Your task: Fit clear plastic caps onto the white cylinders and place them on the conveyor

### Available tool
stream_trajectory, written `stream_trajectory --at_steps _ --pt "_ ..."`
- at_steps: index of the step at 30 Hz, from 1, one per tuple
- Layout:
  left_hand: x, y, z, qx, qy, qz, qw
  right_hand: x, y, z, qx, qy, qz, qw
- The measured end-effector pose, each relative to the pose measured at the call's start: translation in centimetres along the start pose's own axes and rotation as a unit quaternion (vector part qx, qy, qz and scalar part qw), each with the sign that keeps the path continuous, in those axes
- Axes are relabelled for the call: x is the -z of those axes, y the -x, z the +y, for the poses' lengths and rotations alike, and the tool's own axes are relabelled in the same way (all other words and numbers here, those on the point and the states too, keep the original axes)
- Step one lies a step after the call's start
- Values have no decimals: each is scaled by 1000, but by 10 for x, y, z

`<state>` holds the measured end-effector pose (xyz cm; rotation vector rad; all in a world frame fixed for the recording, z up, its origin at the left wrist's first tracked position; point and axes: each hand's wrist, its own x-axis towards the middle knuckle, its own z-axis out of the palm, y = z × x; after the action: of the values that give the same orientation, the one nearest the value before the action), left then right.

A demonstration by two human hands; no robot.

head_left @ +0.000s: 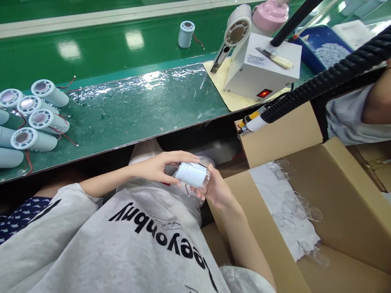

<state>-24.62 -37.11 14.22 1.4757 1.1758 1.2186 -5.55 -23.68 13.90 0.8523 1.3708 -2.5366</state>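
Observation:
A light blue cylinder (192,174) lies tilted between my two hands, above my lap, with a clear cover around its right end. My left hand (163,166) grips its left end, thumb below and fingers over the top. Wrapped round the covered right end is my right hand (216,188). A short thin wire hangs under the cylinder. On the bench's left side lie several similar light blue cylinders (35,139) with red wires. One more cylinder (186,36) stands upright on the green surface at the back.
A white box-shaped device (262,67) with a lit red switch and a knife on top stands on the green bench (137,110). A black corrugated hose (320,81) crosses at right. Below it, an open cardboard box (342,203) holds clear plastic pieces. A person's arm (378,99) shows far right.

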Motion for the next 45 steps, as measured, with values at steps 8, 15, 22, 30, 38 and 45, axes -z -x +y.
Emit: stream_trajectory --at_steps 8,15,22,30,38,45 --pt "-7 -1 8 65 4 20 998 7 0 7 -66 -15 -40 997" --pt "-10 -1 17 160 90 57 981 17 4 25 335 261 72 903" --pt "-5 0 14 160 88 34 983 25 7 24 475 395 79 783" --pt "-5 1 7 152 172 -11 973 20 15 23 267 202 66 940" --pt "-9 1 -12 173 179 4 968 21 16 25 239 215 110 940" --pt "-7 0 -14 174 192 -11 966 20 18 20 229 203 115 945"
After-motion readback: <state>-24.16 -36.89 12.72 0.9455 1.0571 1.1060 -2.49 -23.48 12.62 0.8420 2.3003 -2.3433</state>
